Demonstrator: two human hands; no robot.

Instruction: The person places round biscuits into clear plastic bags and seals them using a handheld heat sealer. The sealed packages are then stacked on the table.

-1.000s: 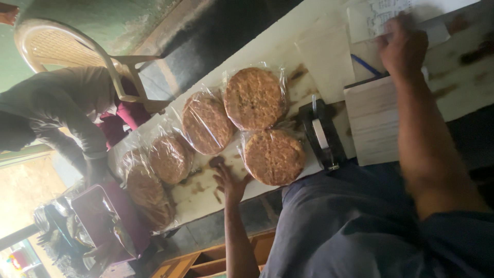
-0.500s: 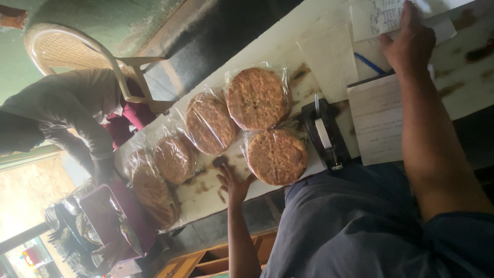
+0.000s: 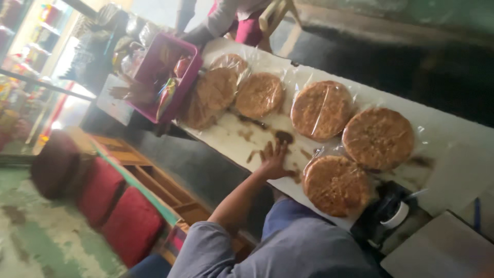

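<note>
Head view | left hand (image 3: 272, 160) flat and spread on the stained desk (image 3: 234, 141), grasping nothing | right hand out of sight, cannot tell | wrapped flatbread (image 3: 337, 185) just beside it | risk: smeared palm could soil wrapping, nudge it off the edge

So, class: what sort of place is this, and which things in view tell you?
Probably a small bakery stall or shop: round flatbreads wrapped in plastic lie along a white counter, beside a pink basket of packets.
</note>
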